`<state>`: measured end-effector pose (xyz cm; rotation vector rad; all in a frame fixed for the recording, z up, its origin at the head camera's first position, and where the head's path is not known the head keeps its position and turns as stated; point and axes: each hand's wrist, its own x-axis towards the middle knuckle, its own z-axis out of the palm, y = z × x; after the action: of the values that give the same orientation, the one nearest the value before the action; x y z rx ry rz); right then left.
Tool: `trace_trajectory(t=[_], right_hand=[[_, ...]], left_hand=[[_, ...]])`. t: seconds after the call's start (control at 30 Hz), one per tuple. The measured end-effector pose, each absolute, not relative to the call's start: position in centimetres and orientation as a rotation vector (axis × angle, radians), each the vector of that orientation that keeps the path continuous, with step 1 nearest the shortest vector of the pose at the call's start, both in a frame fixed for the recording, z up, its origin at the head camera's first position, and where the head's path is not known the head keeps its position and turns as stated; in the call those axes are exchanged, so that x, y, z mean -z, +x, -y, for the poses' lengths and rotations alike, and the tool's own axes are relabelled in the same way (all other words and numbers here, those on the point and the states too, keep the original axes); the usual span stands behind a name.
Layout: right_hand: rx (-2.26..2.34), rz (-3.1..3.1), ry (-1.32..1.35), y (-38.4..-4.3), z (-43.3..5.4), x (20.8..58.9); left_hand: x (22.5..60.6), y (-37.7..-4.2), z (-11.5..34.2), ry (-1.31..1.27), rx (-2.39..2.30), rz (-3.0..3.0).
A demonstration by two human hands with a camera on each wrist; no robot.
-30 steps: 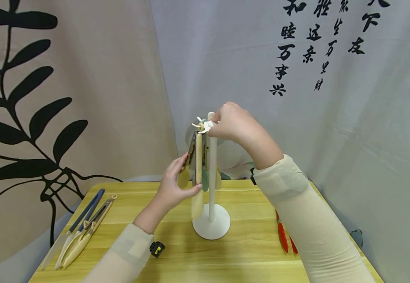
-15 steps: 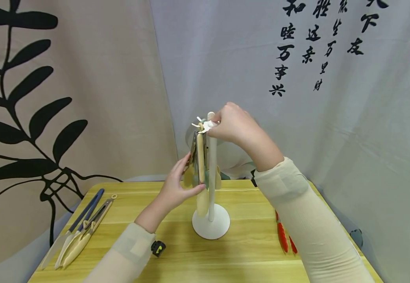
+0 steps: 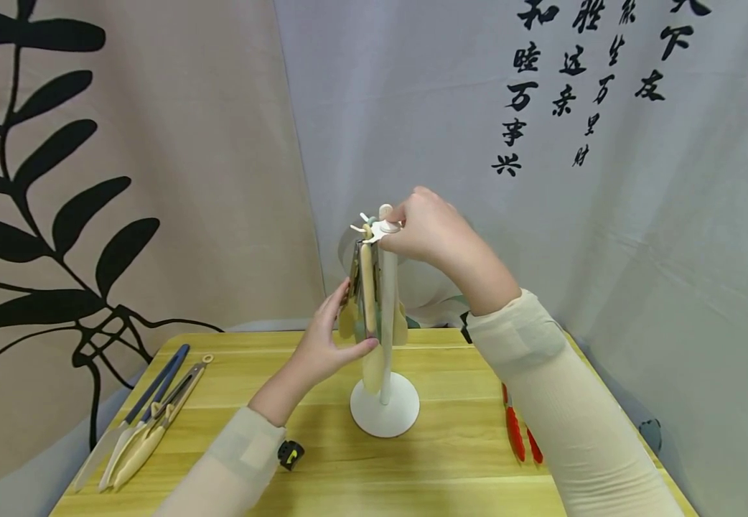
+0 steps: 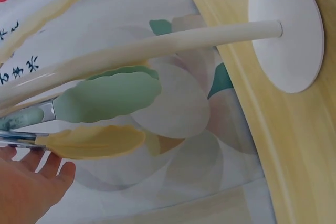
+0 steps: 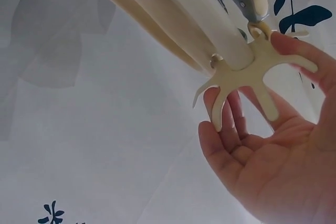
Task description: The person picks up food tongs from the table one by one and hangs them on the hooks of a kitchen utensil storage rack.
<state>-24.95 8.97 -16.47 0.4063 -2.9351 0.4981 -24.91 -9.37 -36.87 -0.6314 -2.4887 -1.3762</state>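
A white utensil stand point(image 3: 385, 402) with a round base holds several hanging tongs. From its hooked top point(image 5: 244, 74) hang yellow tongs point(image 3: 372, 377) and green tongs point(image 4: 107, 98). My right hand point(image 3: 428, 226) grips the hooked top, thumb and fingers among the prongs. My left hand point(image 3: 322, 345) lies against the yellow tongs, its extended thumb on the near side and its fairly straight fingers on the far side. In the left wrist view, its fingertips point(image 4: 52, 166) meet the metal part just behind the yellow head.
On the table's left lie blue-handled tongs point(image 3: 161, 388) and cream tongs point(image 3: 174, 413), side by side. Red tongs point(image 3: 515, 431) lie on the right, partly behind my right sleeve. Printed cloth point(image 3: 206, 158) hangs behind the wooden table point(image 3: 471, 438).
The yellow tongs have swung slightly right toward the pole, with my left hand moving along against them. My right hand stays on the hooked top; the base stays put.
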Motion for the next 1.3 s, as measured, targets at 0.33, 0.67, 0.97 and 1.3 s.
trace_trajectory(t=[0.33, 0.67, 0.97, 1.3], right_hand=[[-0.509, 2.920, 0.423, -24.8, -9.1, 16.6], [-0.502, 2.902, 0.426, -24.8, -9.0, 16.8], [-0.469, 2.881, 0.426, -24.8, -8.9, 17.0], [-0.482, 2.854, 0.441, -24.8, -9.0, 17.2]], left_hand=[[37.2, -24.7, 9.5, -0.593, 1.342, 2.515], [37.6, -24.5, 10.0, -0.580, 1.328, 2.520], [38.4, -24.4, 10.9, -0.607, 1.379, 2.499], [39.8, -24.1, 12.8, -0.590, 1.466, 2.475]])
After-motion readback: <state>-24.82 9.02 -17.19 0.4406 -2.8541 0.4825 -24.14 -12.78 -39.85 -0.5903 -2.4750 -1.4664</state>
